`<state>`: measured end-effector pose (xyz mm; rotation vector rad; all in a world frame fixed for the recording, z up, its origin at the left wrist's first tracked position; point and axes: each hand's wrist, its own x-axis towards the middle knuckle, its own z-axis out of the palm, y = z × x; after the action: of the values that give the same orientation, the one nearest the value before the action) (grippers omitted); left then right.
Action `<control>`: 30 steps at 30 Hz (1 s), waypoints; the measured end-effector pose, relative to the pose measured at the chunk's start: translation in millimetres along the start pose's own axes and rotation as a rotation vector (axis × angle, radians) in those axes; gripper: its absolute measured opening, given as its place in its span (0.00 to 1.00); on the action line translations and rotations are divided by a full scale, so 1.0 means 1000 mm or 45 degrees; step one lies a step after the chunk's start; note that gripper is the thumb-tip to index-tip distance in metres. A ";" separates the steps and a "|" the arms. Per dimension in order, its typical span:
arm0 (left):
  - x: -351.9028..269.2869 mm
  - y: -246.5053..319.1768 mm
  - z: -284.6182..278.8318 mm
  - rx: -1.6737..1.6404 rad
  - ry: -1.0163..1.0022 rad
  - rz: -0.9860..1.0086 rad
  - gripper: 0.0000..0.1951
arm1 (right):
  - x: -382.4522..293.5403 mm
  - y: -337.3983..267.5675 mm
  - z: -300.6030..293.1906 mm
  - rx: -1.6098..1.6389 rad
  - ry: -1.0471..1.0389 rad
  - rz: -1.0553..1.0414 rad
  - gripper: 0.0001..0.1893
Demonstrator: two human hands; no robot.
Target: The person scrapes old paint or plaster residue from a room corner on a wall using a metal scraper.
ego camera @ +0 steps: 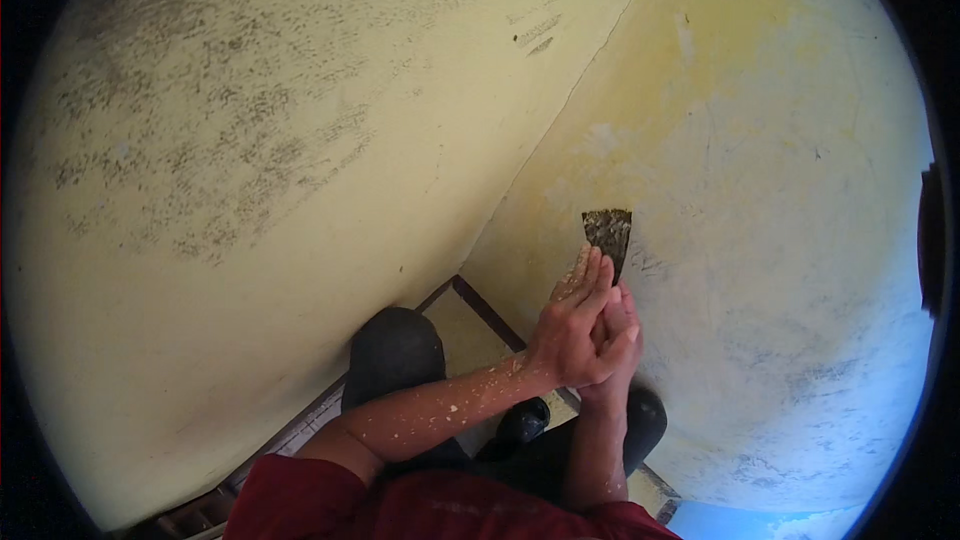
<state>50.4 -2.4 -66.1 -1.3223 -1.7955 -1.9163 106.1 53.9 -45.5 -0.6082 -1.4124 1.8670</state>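
Note:
A paint scraper [607, 229] with a flared, dirt-crusted metal blade lies against the yellowed wall. Its handle is hidden within my hands. My right hand [621, 349] is wrapped around the handle from below. Over it lies my left hand [574, 326], with its straight fingers pressed along the lower part of the blade. Pale flakes of paint or plaster cling to my left fingers and forearm. Around the blade, the wall surface [720, 240] is patchy, with yellow, whitish and grey areas.
Another wall [300, 240], cream with dark speckled marks, meets the scraped wall at a corner on the left. Dark skirting [487, 311] runs along the floor by my bent knees [397, 349]. A dark object [930, 240] is at the far right edge.

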 end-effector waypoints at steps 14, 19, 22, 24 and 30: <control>0.022 -0.001 -0.008 -0.045 0.026 0.014 0.37 | -0.002 -0.012 0.016 0.078 0.000 -0.055 0.23; 0.060 -0.012 -0.020 0.038 0.005 -0.049 0.38 | 0.035 -0.021 0.039 -0.262 -0.221 -0.251 0.26; 0.042 -0.008 -0.023 0.167 0.058 0.014 0.37 | 0.022 -0.020 0.036 0.301 -0.196 0.018 0.27; 0.024 0.003 -0.022 -0.092 -0.002 -0.022 0.38 | 0.004 -0.015 0.007 -0.666 -0.193 -0.193 0.26; 0.027 0.001 -0.007 -0.019 0.024 0.017 0.37 | 0.012 -0.020 0.015 -0.248 -0.077 -0.319 0.24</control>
<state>32.3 2.3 -45.4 -1.3130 -1.7623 -1.9329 92.3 57.0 -21.2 -0.4471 -1.6422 1.5754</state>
